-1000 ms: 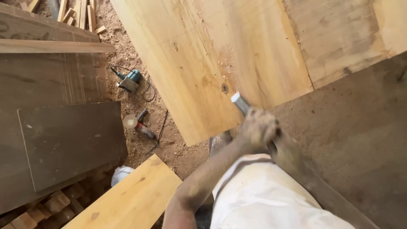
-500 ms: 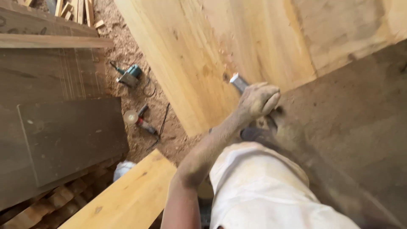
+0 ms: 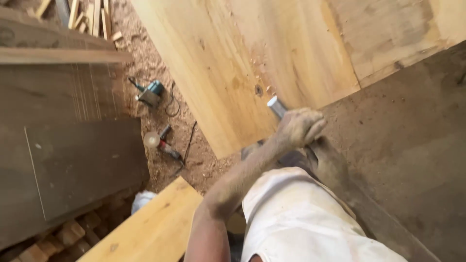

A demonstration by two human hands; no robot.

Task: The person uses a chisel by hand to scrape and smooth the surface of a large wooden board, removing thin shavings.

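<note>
The left hand is fisted around a metal tool — its pale end sits just at the edge of the light board, near a small knot. Right hand is out of view. Best to keep the wrist firm and the tool low — 1 slip would gouge the face.

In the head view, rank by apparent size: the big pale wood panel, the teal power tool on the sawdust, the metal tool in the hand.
1. Pale wood panel, far largest.
2. Teal power tool and metal tool: too close to rank; the left hand hides most of the latter.
</note>
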